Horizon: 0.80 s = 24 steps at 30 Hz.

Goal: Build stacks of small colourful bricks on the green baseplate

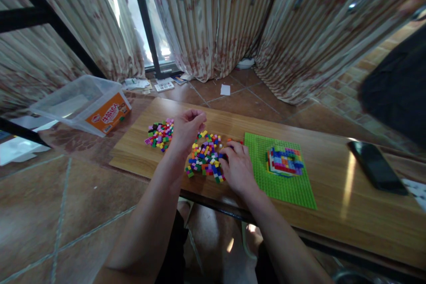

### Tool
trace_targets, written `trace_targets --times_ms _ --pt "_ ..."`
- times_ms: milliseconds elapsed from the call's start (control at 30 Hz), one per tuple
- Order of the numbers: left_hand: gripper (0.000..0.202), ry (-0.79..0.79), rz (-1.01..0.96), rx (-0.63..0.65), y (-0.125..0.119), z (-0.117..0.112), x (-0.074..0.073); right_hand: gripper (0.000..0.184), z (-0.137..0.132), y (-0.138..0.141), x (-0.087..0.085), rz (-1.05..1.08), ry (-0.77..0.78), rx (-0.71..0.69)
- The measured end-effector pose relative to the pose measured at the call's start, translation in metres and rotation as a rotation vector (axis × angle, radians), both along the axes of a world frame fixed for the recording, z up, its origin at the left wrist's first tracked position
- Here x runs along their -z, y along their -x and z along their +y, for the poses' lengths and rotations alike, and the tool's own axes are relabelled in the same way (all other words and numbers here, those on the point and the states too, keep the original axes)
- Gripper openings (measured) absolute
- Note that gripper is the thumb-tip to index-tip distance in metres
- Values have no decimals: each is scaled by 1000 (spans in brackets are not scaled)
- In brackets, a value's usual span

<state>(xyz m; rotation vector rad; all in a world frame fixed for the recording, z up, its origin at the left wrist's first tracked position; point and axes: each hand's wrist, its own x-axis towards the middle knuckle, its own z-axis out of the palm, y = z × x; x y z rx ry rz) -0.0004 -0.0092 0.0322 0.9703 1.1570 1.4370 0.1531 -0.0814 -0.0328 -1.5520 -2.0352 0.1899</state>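
In the head view, a green board [281, 193] lies on a wooden table [333, 164], and a small block build [284, 163] of many colours stands on it, a little above its middle. To the left of the green board is a spread of loose bricks [203, 156], with a second heap of bricks [159, 134] further left from the board.

The right hand [238, 166] is just beside the board's left edge, palm down, its bent fingers reaching to the near side of the loose bricks. The fingertips meet the bricks there; I cannot tell whether a brick is pinched between them.

The left hand [188, 128] is further left of the board, raised over the gap between the two groups of bricks. Its fingers are curled, the thumb close to them, so the grip is narrow; whether it holds a brick I cannot tell.

To the right of the board lies a dark phone [377, 166]. Far left of it, beyond the table's end, sits a clear plastic box [104, 98] with an orange label.
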Motion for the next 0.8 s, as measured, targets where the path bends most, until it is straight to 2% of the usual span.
trace_targets --times_ms 300,400,500,600,800 --pt "12 -14 15 20 -3 -2 -1 8 1 -3 -7 180 55 -2" --pt "12 -18 29 33 -5 -3 0 7 0 -8 -13 365 96 56" --pt "10 -32 86 72 -10 -4 2 14 -1 -14 -18 624 131 104" --pt "10 -34 194 180 -20 -7 5 18 -2 -20 -21 823 94 118" --pt "17 -45 253 585 -46 -21 12 14 -2 -35 -26 1106 32 129"
